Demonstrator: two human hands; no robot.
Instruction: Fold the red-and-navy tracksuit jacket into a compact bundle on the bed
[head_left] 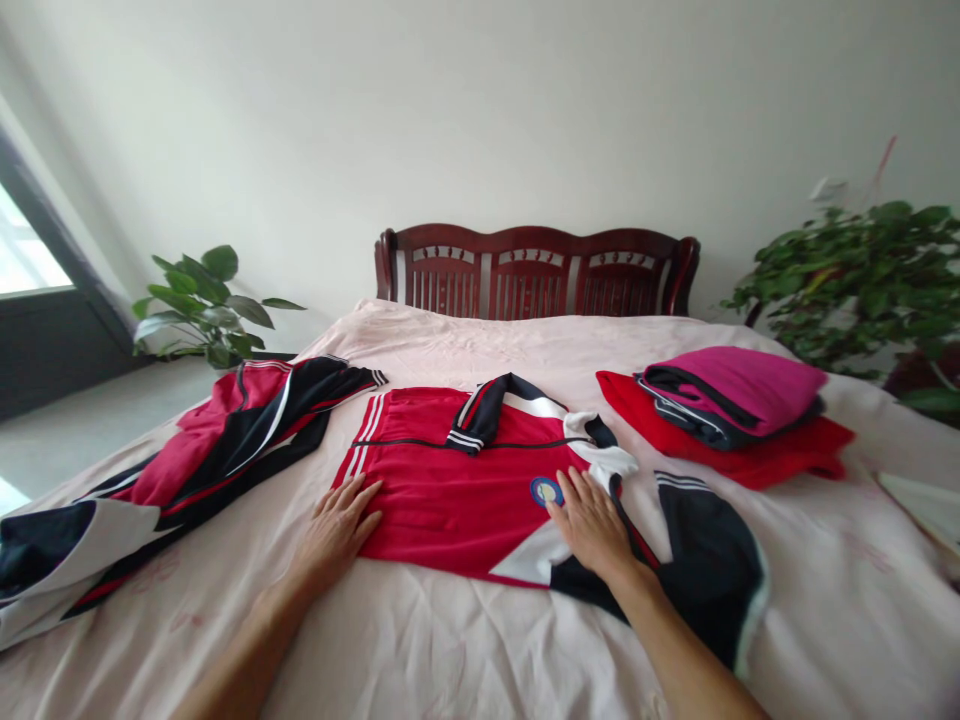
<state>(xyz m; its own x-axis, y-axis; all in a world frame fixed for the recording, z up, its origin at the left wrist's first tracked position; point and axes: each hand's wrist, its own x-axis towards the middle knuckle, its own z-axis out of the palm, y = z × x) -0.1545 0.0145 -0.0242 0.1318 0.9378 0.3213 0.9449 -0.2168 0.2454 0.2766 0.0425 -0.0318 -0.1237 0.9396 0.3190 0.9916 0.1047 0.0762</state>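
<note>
A red jacket (442, 500) with white and navy parts lies flat on the bed, its collar toward the right. One navy sleeve (491, 410) is folded across its far side; the other sleeve (705, 560) spreads out to the right. My left hand (341, 520) rests on the striped hem at the left, fingers apart. On the chest beside the round blue badge (546, 492) lies my right hand (592, 515), its fingers spread over the cloth near the white collar. Neither hand grips anything.
Another red, navy and white jacket (225, 450) lies rumpled at the left. Folded magenta and dark clothes (735, 390) rest on a red garment (802, 455) at the right. A wooden headboard (529, 275) stands behind the pink sheet (450, 640), with green plants at both sides.
</note>
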